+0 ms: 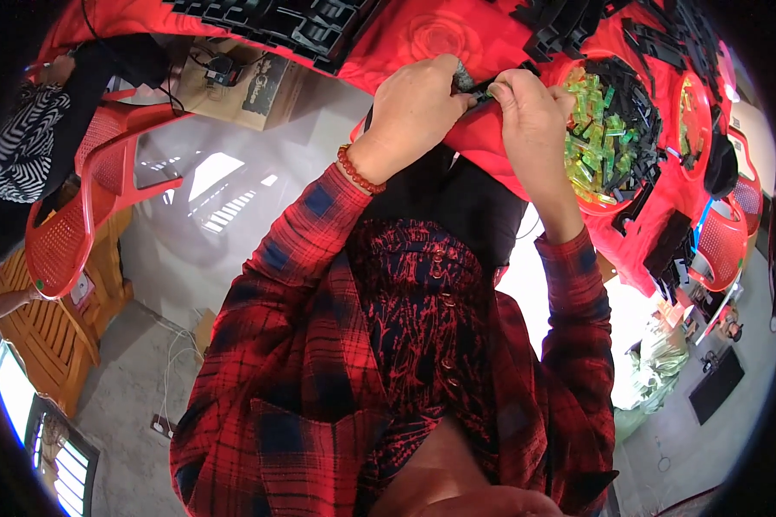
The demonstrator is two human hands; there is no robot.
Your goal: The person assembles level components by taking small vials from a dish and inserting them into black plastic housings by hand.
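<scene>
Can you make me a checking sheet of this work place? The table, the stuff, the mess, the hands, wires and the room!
Surface: red cloth with rose pattern.
Things in use: small dark piece, partly hidden by fingers; round red container with translucent yellow-green pieces and small black pieces.
Clutter: black slotted plastic parts, upper left.
Left hand: closed on the dark piece; red bead bracelet at its wrist.
Right hand: pinching the same piece.
Cables: thin black cable, upper left.
Surroundings: red plastic chair, brown cardboard box, slatted wooden bench.
</scene>
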